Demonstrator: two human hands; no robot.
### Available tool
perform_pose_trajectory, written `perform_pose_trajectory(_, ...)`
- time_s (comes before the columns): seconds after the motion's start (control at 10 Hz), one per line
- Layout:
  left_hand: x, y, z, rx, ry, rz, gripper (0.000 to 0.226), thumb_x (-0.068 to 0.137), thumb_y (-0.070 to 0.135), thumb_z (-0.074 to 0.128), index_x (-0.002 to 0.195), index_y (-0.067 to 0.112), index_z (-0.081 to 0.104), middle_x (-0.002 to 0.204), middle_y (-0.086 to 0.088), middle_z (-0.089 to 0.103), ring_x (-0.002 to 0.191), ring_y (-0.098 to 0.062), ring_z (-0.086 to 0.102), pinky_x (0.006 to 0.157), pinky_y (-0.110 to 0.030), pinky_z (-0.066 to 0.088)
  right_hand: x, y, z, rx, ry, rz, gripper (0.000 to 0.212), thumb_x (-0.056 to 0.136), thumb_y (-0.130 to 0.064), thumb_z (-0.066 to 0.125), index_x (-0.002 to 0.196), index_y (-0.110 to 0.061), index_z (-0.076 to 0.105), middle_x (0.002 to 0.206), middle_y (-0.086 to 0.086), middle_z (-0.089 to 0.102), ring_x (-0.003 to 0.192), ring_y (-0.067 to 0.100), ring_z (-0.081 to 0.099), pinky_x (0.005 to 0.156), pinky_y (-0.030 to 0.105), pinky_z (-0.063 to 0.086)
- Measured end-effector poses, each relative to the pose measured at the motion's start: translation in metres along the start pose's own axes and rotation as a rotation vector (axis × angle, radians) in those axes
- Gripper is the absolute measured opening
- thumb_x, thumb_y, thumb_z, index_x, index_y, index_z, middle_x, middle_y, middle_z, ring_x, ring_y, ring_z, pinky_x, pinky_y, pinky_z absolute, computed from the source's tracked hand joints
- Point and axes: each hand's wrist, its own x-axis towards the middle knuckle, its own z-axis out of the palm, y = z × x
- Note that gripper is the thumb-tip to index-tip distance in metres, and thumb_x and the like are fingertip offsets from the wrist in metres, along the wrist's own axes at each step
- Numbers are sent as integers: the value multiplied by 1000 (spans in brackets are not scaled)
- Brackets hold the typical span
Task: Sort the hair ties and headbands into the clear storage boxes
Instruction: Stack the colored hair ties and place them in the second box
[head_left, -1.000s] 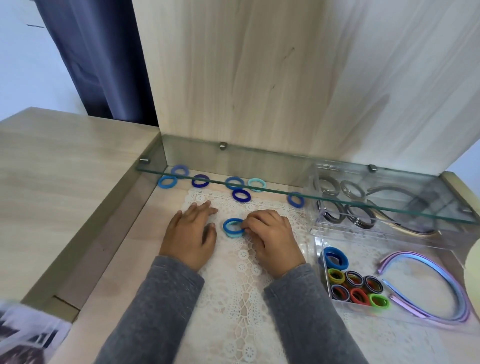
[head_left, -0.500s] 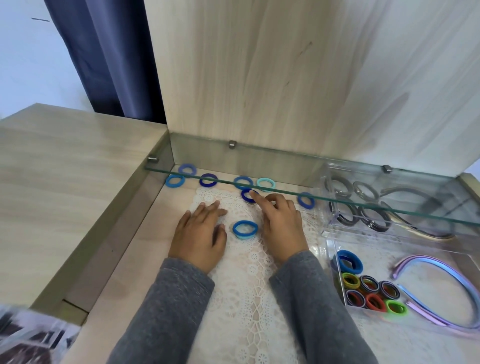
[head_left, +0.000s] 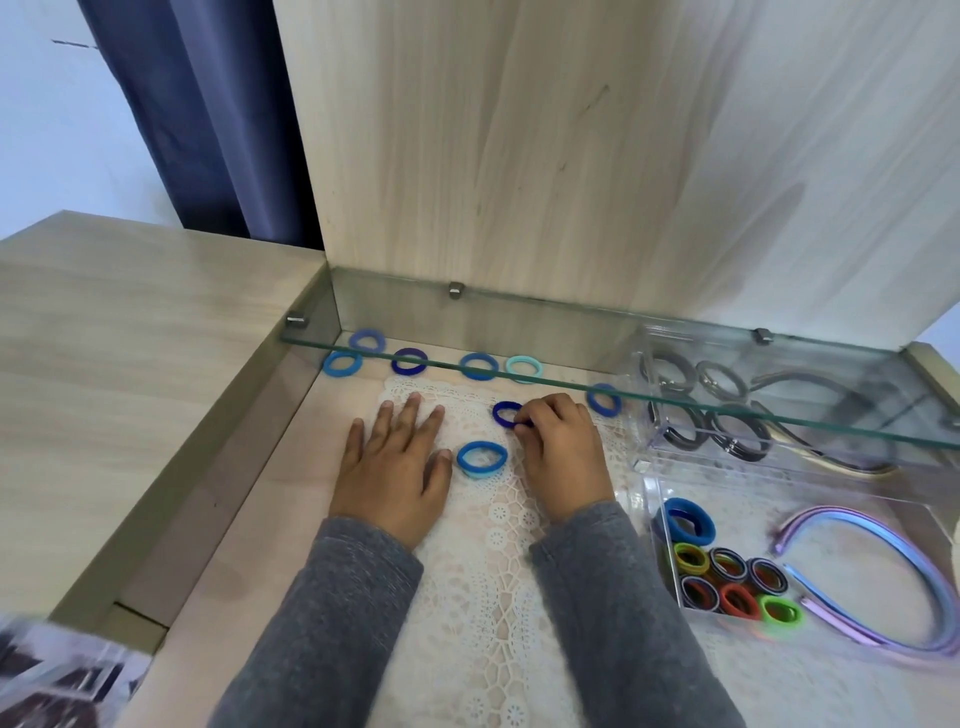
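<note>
Right hand (head_left: 563, 452) pinches the near rim of the dark blue hair tie (head_left: 505, 413) on the lace mat (head_left: 493, 571), left hand (head_left: 395, 467) lies flat, fingers spread, holding nothing: so shallow a pinch may slip, or the lifting knuckles may strike the glass shelf (head_left: 447, 366) overhead.
</note>
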Motion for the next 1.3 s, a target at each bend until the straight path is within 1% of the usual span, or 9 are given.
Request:
perform_pose_trajectory(0.1,0,0,0,16,-3,1,55,100,45,20,152,36,6,160,10,-4,148,-15,-4,119,-39,-3,-10,-2,-4,92,73,-22,8,88,-12,60,95,-13,64,99,2,58,88,20,51,76,42,50)
perform_pose_trajectory(0.2,0,0,0,1,0,-3,55,100,45,22,152,36,8,161,10,-3,148,-15,-3,119,-39,-3,-22,-9,-10,152,71,-118,9,90,-15,57,96,-16,63,101,-1,56,89,16,51,77,37,48)
perform_pose_trajectory(0.4,0,0,0,-9,6,-3,54,99,46,23,152,37,11,161,10,-2,148,-14,-2,119,-38,-3,-35,-18,-15,56,24,-285,21,91,-21,45,96,-12,65,102,2,58,87,19,52,72,38,48)
perform_pose_trajectory(0.5,0,1,0,-3,0,-3,54,100,46,23,152,37,10,161,10,-1,148,-14,-2,119,-38,-3,-36,-18,-16,23,-5,-285,14,90,-15,52,96,-12,64,101,2,58,86,21,53,70,40,48)
perform_pose_trajectory(0.6,0,2,0,-4,5,-3,54,100,46,23,152,37,11,161,10,0,148,-14,-2,119,-38,-2,-36,-17,-16,12,-64,-259,15,88,-11,57,100,-15,63,105,2,57,91,21,52,73,41,49)
perform_pose_trajectory(0.8,-1,2,0,25,1,-13,54,99,47,22,152,38,9,161,9,0,148,-15,-1,119,-40,-2,-39,-21,-20,79,-149,-198,36,78,-14,43,111,-21,58,117,-1,51,106,18,47,89,39,45)
perform_pose_trajectory(1.0,-1,2,-1,11,29,-18,53,99,45,26,151,37,16,161,9,5,148,-15,3,118,-42,-3,-34,-24,-23,30,-254,-190,39,81,-9,50,116,-21,59,125,-2,51,117,18,44,100,37,36)
perform_pose_trajectory(1.2,-3,4,0,34,73,-22,51,99,43,30,149,37,23,160,10,12,147,-13,7,117,-46,-7,-36,-27,-29,-37,-281,-213,32,83,-14,50,113,-19,60,111,-3,54,101,18,46,87,35,39)
perform_pose_trajectory(1.3,-3,3,2,30,127,-3,49,97,40,36,145,34,35,157,7,24,146,-14,15,117,-46,-4,-40,-27,-35,-57,-304,-226,30,84,-17,51,112,-19,60,109,-3,53,98,17,45,85,32,39)
